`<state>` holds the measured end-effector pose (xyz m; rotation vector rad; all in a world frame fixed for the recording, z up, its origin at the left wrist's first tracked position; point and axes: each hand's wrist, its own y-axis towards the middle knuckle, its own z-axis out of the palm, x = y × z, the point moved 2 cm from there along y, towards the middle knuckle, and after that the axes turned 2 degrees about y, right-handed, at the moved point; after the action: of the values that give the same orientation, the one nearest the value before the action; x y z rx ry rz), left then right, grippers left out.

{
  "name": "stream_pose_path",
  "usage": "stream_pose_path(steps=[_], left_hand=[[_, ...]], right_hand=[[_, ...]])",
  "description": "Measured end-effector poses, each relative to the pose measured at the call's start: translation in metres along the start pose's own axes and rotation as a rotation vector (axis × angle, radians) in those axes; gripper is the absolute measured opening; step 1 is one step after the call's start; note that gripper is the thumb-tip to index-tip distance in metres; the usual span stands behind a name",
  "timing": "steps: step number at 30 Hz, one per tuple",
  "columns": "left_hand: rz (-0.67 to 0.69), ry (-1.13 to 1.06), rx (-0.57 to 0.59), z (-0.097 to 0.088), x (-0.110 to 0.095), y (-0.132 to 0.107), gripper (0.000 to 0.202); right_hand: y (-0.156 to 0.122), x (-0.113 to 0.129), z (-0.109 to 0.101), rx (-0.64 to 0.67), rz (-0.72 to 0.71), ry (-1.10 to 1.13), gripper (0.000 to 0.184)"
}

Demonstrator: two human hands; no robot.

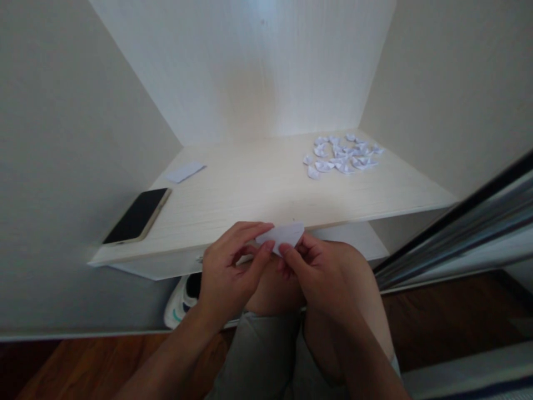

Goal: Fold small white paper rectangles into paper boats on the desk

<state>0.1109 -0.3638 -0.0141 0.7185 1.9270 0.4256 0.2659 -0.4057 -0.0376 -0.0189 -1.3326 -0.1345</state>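
Both my hands hold one small folded white paper just in front of the shelf's front edge. My left hand pinches the paper's left end between thumb and fingers. My right hand pinches its right lower edge, fingers curled. The paper is a flattened, pointed shape, partly hidden by my fingertips. My knees show below my hands.
A pale wooden shelf in a cupboard recess carries a pile of several small folded paper pieces at the back right, a flat paper slip at the left and a black phone near the left front edge. A shoe lies beneath.
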Motion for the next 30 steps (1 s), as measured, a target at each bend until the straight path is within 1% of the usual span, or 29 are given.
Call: stream_pose_path(steps=[4, 9, 15, 17, 21, 25, 30], left_hand=[[0.031, 0.064, -0.053, 0.008, 0.009, -0.01, 0.034], [0.132, 0.253, -0.132, 0.016, 0.011, -0.016, 0.037], [0.044, 0.177, -0.165, 0.024, 0.016, -0.019, 0.035], [0.063, 0.198, -0.198, 0.026, 0.015, -0.02, 0.034], [0.135, 0.315, -0.274, 0.025, 0.012, -0.021, 0.026], [0.152, 0.372, -0.262, 0.023, 0.009, -0.019, 0.021], [0.184, 0.411, -0.259, 0.023, 0.008, -0.018, 0.022]], right_hand=[[0.001, -0.005, -0.003, -0.034, 0.021, 0.017, 0.018], [0.004, -0.009, -0.008, -0.066, 0.027, 0.003, 0.016], [0.004, -0.011, -0.011, -0.101, 0.013, -0.054, 0.02], [0.004, -0.013, -0.011, -0.103, 0.016, -0.044, 0.02], [0.004, -0.018, -0.011, -0.093, 0.021, -0.012, 0.02], [0.004, -0.02, -0.012, -0.075, 0.028, 0.004, 0.021], [0.003, -0.021, -0.012, -0.083, 0.037, 0.004, 0.022]])
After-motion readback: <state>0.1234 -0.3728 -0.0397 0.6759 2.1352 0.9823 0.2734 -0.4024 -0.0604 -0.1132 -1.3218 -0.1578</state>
